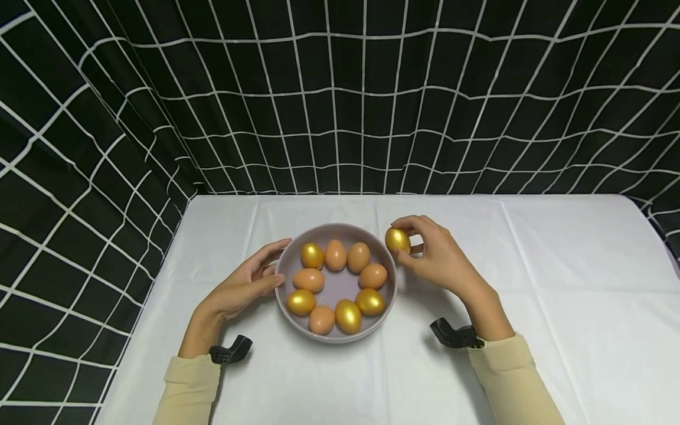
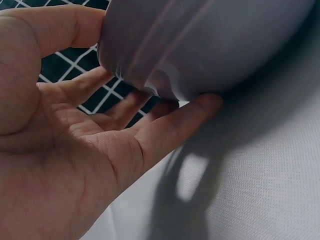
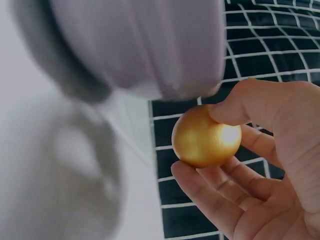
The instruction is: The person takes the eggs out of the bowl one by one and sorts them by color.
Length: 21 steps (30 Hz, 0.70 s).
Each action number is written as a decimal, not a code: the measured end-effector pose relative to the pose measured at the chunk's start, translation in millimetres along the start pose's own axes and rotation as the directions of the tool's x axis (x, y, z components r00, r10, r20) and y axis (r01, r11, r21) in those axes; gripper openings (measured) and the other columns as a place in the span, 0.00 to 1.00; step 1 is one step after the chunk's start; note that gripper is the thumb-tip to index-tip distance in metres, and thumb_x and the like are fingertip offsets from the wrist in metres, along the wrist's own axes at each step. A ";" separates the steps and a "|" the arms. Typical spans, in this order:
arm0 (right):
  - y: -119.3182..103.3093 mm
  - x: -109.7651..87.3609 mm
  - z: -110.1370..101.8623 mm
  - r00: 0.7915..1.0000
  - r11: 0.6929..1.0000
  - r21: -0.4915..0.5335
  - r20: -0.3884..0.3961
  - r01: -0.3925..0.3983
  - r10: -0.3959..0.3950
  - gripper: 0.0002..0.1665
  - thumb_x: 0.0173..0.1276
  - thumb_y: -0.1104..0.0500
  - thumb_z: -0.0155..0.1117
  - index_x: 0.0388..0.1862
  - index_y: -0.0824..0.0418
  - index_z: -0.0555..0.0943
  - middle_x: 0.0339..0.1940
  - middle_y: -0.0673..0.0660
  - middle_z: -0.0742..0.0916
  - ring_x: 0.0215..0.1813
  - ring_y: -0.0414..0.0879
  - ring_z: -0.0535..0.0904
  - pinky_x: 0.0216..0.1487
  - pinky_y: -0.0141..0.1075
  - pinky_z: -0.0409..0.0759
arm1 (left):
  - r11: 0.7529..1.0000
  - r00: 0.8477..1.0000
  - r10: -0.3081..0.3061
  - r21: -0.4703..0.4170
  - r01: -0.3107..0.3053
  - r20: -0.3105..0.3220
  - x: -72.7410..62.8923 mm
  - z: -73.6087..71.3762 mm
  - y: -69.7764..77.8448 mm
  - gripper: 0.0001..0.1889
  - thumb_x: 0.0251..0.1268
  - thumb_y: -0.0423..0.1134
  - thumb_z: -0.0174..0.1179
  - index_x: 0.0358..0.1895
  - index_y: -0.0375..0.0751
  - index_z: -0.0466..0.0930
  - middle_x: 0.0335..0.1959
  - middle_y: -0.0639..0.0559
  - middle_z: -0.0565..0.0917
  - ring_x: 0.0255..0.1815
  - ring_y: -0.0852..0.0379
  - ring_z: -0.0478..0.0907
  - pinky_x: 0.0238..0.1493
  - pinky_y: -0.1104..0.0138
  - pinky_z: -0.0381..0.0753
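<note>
A round mauve bowl point(image 1: 338, 285) holds several eggs in a loose ring, some brown like the egg point(image 1: 336, 255), others shiny gold like the egg point(image 1: 348, 316). At the bowl's left side my left hand point(image 1: 247, 286) grips it, the thumb tip over the rim. In the left wrist view, the fingers point(image 2: 175, 125) of that hand lie against the bowl's outer wall. My right hand point(image 1: 438, 254) pinches another gold egg point(image 3: 202, 136) between thumb and fingers. This egg is just outside the bowl's right rim, in front of the bowl wall in the right wrist view.
A white cloth point(image 1: 531, 295) covers the table. Behind it and on the left hangs a black curtain point(image 1: 345, 112) with a white grid. Each wrist carries a black camera mount point(image 1: 231, 350), worn at the cuff of a beige sleeve point(image 1: 515, 378).
</note>
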State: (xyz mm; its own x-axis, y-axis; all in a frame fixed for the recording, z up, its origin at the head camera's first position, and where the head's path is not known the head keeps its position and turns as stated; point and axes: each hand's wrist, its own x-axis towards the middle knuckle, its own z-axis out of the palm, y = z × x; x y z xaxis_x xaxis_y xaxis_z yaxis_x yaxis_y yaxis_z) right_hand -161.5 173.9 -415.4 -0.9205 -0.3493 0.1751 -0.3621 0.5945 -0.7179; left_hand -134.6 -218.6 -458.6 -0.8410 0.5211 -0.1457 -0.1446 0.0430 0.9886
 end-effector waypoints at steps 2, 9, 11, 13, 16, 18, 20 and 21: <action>5.3 -1.6 2.8 1.000 1.000 -0.021 -0.006 -0.010 0.010 0.25 0.66 0.68 0.70 0.63 0.63 0.80 0.57 0.62 0.86 0.60 0.57 0.84 0.53 0.48 0.90 | 1.000 1.000 -0.004 -0.002 0.004 0.002 -0.4 0.0 0.3 0.38 0.78 0.30 0.57 0.85 0.52 0.54 0.86 0.47 0.58 0.82 0.43 0.64 0.62 0.61 0.86; 18.5 -0.5 8.9 0.998 0.985 -0.166 -0.027 -0.054 0.050 0.26 0.64 0.65 0.71 0.61 0.63 0.81 0.58 0.64 0.86 0.56 0.59 0.83 0.57 0.54 0.82 | 1.000 1.000 0.003 0.000 -0.003 0.009 -0.9 -1.9 -0.3 0.38 0.78 0.31 0.58 0.85 0.51 0.54 0.86 0.46 0.57 0.82 0.43 0.64 0.62 0.61 0.86; 20.4 -0.4 12.0 0.998 0.980 -0.190 -0.020 -0.063 0.060 0.26 0.63 0.64 0.71 0.61 0.63 0.82 0.58 0.64 0.86 0.54 0.59 0.82 0.57 0.55 0.80 | 1.000 1.000 0.002 0.003 -0.002 0.014 -1.7 -3.0 -0.3 0.38 0.78 0.31 0.58 0.85 0.51 0.54 0.86 0.46 0.56 0.82 0.44 0.65 0.63 0.61 0.86; 22.0 -1.3 14.5 0.998 0.978 -0.198 -0.008 -0.062 0.061 0.26 0.64 0.64 0.71 0.62 0.63 0.82 0.58 0.64 0.86 0.53 0.59 0.83 0.57 0.55 0.80 | 1.000 1.000 -0.002 0.003 0.002 0.015 -2.7 -3.0 -0.6 0.38 0.78 0.31 0.58 0.85 0.52 0.54 0.86 0.46 0.57 0.82 0.45 0.65 0.63 0.61 0.86; 22.3 -3.1 16.4 0.999 0.976 -0.212 0.005 -0.052 0.054 0.26 0.64 0.63 0.70 0.62 0.64 0.82 0.58 0.66 0.86 0.53 0.60 0.83 0.57 0.56 0.81 | 1.000 1.000 0.000 0.000 0.000 0.016 -3.8 -2.1 -1.3 0.38 0.78 0.30 0.58 0.85 0.51 0.54 0.86 0.45 0.57 0.82 0.45 0.65 0.63 0.61 0.86; 22.6 -4.1 16.8 0.999 0.973 -0.227 0.004 -0.048 0.051 0.26 0.65 0.62 0.69 0.62 0.64 0.82 0.57 0.66 0.86 0.53 0.60 0.84 0.57 0.56 0.81 | 1.000 1.000 0.003 0.001 -0.003 0.014 -3.9 -1.7 -0.8 0.38 0.78 0.30 0.58 0.85 0.51 0.54 0.85 0.45 0.58 0.82 0.44 0.65 0.63 0.61 0.86; 23.1 -4.5 16.6 0.999 0.969 -0.241 -0.002 -0.051 0.052 0.26 0.65 0.62 0.69 0.63 0.64 0.82 0.57 0.66 0.86 0.53 0.60 0.84 0.58 0.57 0.82 | 1.000 1.000 0.005 0.003 -0.005 0.015 -3.0 -1.3 -0.4 0.38 0.78 0.29 0.58 0.85 0.51 0.54 0.86 0.45 0.57 0.83 0.44 0.64 0.63 0.61 0.86; 23.4 -4.9 16.2 0.999 0.968 -0.246 -0.006 -0.051 0.052 0.26 0.65 0.62 0.69 0.63 0.64 0.82 0.57 0.65 0.86 0.54 0.60 0.84 0.59 0.57 0.82 | 1.000 1.000 0.006 0.003 -0.006 0.015 -2.1 -1.0 -0.1 0.38 0.78 0.29 0.58 0.85 0.51 0.54 0.86 0.46 0.57 0.83 0.43 0.63 0.63 0.61 0.86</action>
State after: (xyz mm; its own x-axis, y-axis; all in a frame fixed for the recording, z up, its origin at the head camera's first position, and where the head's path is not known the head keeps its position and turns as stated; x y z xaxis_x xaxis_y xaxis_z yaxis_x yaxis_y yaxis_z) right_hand -163.1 177.8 -444.0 -0.9388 -0.3139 0.1417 -0.3392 0.7717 -0.5380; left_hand -133.3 -220.5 -458.4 -0.8337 0.5343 -0.1393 -0.1379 0.0428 0.9895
